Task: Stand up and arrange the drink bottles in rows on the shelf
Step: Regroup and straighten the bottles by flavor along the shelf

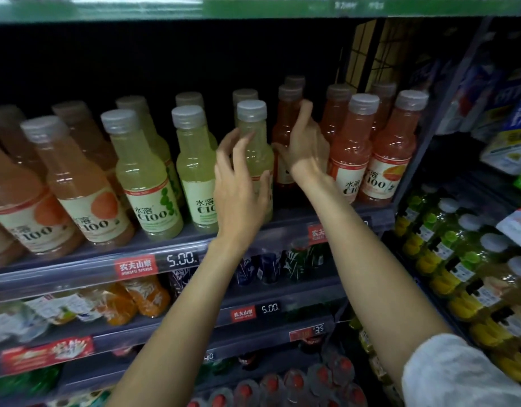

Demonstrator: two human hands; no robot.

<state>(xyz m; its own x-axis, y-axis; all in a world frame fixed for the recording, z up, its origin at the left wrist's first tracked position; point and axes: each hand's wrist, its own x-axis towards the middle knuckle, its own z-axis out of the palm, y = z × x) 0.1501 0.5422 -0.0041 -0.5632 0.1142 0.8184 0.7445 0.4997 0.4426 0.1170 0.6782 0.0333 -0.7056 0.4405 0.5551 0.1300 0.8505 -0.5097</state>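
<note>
Drink bottles with grey caps stand in rows on the shelf (194, 248): orange ones at the left, yellow-green ones in the middle, pink-red ones at the right. My left hand (241, 183) is spread around the front of a yellow-green bottle (253, 133), fingers loosely curved on its left side and thumb on its right. My right hand (304, 145) reaches past it to a pink-red bottle (285, 124) set back in its row, fingers up along the bottle's neck; whether it grips the bottle is unclear. Both bottles are upright.
A price rail (136, 267) with red tags runs along the shelf front. Lower shelves hold more bottles, some lying flat (130, 301). Yellow-green bottles (447, 257) fill an adjoining rack at the right. A green shelf edge (253, 10) hangs overhead.
</note>
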